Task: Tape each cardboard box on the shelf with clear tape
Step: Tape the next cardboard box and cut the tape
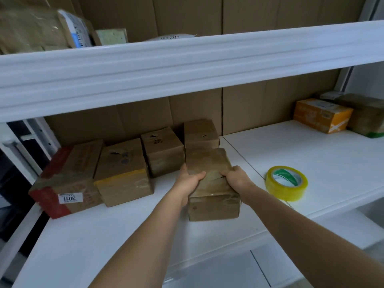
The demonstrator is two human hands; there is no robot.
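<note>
Box (pixel 212 183) in the middle of the shelf (pixel 291 154) is the one being handled now: a small brown cardboard box, standing near the front edge, just in front of another box (pixel 201 133) at the back. Its top looks shiny, so I judge that some tape is already on it, but I cannot tell how much. Left hand (pixel 190 180) grips the left side, with the thumb curled over the top edge. Right hand (pixel 236 177) grips the right side, with its fingers bent onto the top, close to a small tear or gap in the flap.

To do this step well, I think both hands should press the flaps flat and closed, so that the seam is tight before more tape goes on. The box should stay square to the edge of the shelf and not slide.

Roll of clear tape (pixel 286 182) lies flat on the shelf to the right, near the box but apart from it, easy to reach for the right hand.

To the left stand three more boxes in a row: one (pixel 162 150) close to the box in hand, one with a yellow strip (pixel 122 173), and one with red edges and a white label (pixel 66 179). Far right at the back are an orange box (pixel 322 115) and a dark box (pixel 367 115).
</note>
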